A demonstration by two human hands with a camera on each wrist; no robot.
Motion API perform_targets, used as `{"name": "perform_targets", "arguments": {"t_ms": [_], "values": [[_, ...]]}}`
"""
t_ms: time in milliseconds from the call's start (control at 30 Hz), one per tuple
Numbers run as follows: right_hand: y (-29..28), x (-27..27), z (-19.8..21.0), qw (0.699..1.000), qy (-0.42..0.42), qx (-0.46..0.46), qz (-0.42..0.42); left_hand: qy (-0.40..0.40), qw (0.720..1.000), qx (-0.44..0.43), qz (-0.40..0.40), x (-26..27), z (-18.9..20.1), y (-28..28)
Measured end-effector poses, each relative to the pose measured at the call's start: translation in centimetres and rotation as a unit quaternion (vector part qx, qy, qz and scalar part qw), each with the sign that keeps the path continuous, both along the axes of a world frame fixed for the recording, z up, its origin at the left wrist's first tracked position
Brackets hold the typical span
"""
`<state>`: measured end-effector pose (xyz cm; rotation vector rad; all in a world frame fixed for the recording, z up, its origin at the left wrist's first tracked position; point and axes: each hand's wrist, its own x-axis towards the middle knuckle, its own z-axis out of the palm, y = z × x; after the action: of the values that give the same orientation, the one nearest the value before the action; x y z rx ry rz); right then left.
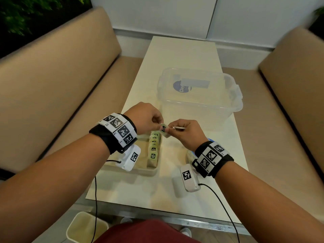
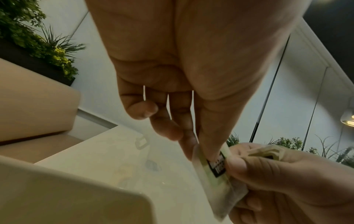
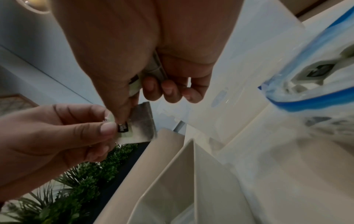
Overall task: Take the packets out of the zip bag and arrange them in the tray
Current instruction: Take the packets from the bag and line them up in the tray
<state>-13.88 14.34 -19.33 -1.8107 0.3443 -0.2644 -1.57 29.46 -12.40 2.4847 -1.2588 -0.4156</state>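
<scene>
Both my hands over tray (image 1: 112,168), sharing one green packet (image 1: 164,130). Left hand (image 1: 149,120) pinches its top; right hand (image 1: 185,132) pinches same packet, spare packets tucked in curled fingers, probably two. Packet hangs long axis near vertical, above row of packets (image 1: 154,149); left hand nearer. Zip bag (image 3: 306,84) sits right.

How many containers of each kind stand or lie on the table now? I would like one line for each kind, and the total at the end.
tray: 1
zip bag: 1
clear plastic box: 1
Total: 3
</scene>
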Motion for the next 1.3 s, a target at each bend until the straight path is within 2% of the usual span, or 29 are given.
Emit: {"name": "perform_targets", "arguments": {"t_ms": [133, 267, 400, 500, 567, 633, 733, 800, 967, 1100, 1300], "values": [[1.7, 1.0, -0.1, 1.000, -0.009, -0.003, -0.022, 0.001, 1.000, 0.003, -0.025, 1.2, -0.5, 0.8], [2.6, 1.7, -0.5, 0.998, 0.039, -0.036, -0.027, 0.010, 0.999, 0.015, -0.045, 2.4, -0.9, 1.2], [2.5, 1.7, -1.7, 0.992, 0.086, -0.065, -0.060, -0.014, 0.997, 0.060, -0.036, 3.6, -1.9, 1.0], [2.2, 1.2, -2.6, 0.988, 0.104, -0.058, -0.099, -0.022, 0.991, 0.127, -0.045, 4.1, -3.2, 0.2], [1.8, 0.9, -3.2, 0.985, 0.111, -0.052, -0.123, -0.006, 0.978, 0.189, -0.083, 4.0, -4.2, -0.5], [1.9, 0.5, -3.4, 0.984, 0.103, 0.013, -0.147, 0.018, 0.956, 0.251, -0.150, 3.5, -5.7, -1.1], [2.1, -0.1, -3.4, 0.973, 0.098, 0.106, -0.183, 0.049, 0.924, 0.300, -0.233, 2.7, -8.0, -2.0], [2.2, -0.6, -3.3, 0.971, 0.101, 0.119, -0.179, 0.051, 0.907, 0.326, -0.262, 2.5, -9.5, -2.5], [2.1, -2.1, -3.7, 0.981, 0.138, 0.012, -0.134, 0.009, 0.896, 0.343, -0.280, 2.4, -11.5, -3.4], [1.8, -2.7, -4.5, 0.979, 0.152, -0.029, -0.131, 0.005, 0.884, 0.364, -0.292, 1.7, -11.9, -3.9], [1.5, -2.1, -4.5, 0.981, 0.144, -0.047, -0.118, 0.024, 0.892, 0.363, -0.268, 1.3, -11.3, -4.0]]}}
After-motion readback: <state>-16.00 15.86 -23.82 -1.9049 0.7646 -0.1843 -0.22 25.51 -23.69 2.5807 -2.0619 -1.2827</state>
